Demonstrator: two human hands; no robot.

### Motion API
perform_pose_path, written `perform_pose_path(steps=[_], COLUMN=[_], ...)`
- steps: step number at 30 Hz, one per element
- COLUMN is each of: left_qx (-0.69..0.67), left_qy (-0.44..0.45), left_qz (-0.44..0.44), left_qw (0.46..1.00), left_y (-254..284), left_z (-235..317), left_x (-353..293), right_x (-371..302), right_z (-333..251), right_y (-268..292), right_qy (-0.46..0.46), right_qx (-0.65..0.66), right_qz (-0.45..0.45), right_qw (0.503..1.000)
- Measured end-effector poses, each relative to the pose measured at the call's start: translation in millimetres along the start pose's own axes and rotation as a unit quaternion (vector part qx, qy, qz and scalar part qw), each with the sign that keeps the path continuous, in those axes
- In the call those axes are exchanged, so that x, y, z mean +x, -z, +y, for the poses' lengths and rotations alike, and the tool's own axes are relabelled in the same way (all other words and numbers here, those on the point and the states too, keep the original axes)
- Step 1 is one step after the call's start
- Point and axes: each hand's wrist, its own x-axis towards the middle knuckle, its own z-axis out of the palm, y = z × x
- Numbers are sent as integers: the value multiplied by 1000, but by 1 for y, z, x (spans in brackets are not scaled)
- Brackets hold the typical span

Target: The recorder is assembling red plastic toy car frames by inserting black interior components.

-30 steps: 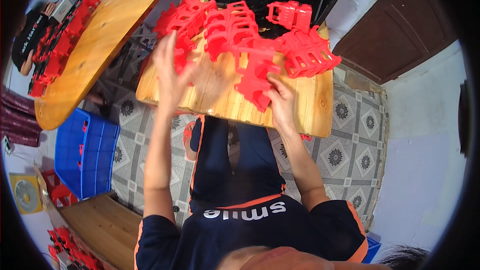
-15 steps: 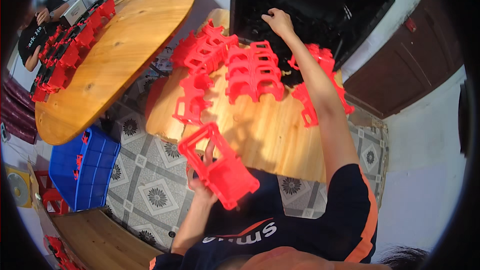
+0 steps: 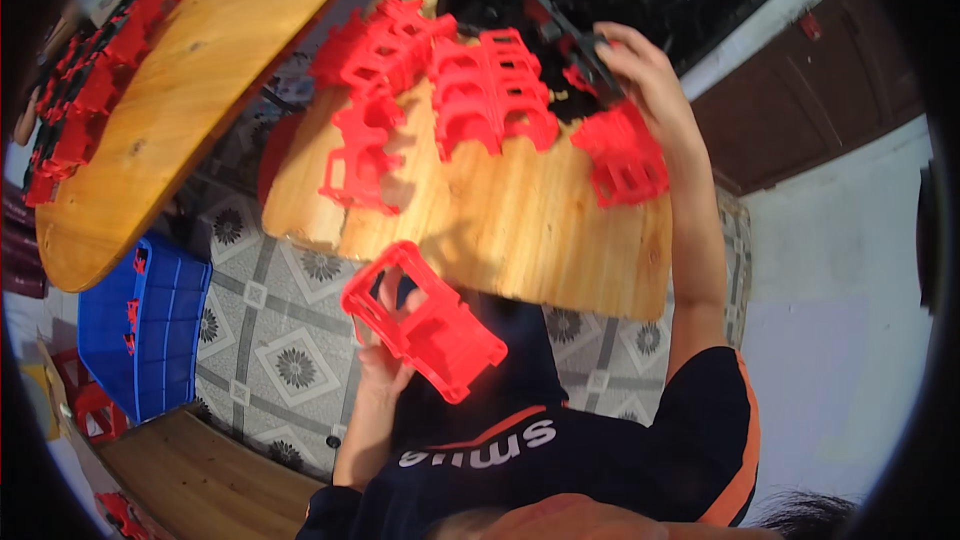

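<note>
We wear a dark navy short-sleeved shirt (image 3: 620,450), with thick white lettering (image 3: 480,450) across its front that stands upside down from here. A slanting orange stripe (image 3: 490,426) runs on the far side of those letters. Our right sleeve (image 3: 690,405) carries a broad orange band (image 3: 737,455) down its outer right side; our left sleeve (image 3: 335,513) shows only partly, and its cloth is dark. Our dark blue trousers (image 3: 525,348) show beyond the shirt. Our left hand (image 3: 383,365) and right hand (image 3: 642,70) are bare, as are both forearms (image 3: 698,250).
</note>
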Motion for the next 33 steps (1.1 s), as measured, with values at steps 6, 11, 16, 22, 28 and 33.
perform_pose_path(steps=[6,11,16,22,28,33], left_qx=[13,5,-3,19,45,98], left_qy=[-22,-53,3,-41,-105,-139], left_qz=[52,133,143,134,118,96], left_qw=[998,990,990,990,986,981], left_y=[11,6,-4,7,1,-13], left_z=[-21,-37,-45,-36,-18,-14], left_x=[-8,-15,-23,-29,-22,-20], right_x=[-176,-180,-160,-113,-165,-252], right_z=[97,141,83,99,72,35], right_y=[4,10,-34,-40,-43,-140], right_qy=[-216,-46,301,225,110,190], right_qx=[193,-461,-504,-551,-354,-366], right_qz=[43,167,80,-256,-142,31], right_qw=[956,870,806,762,918,910])
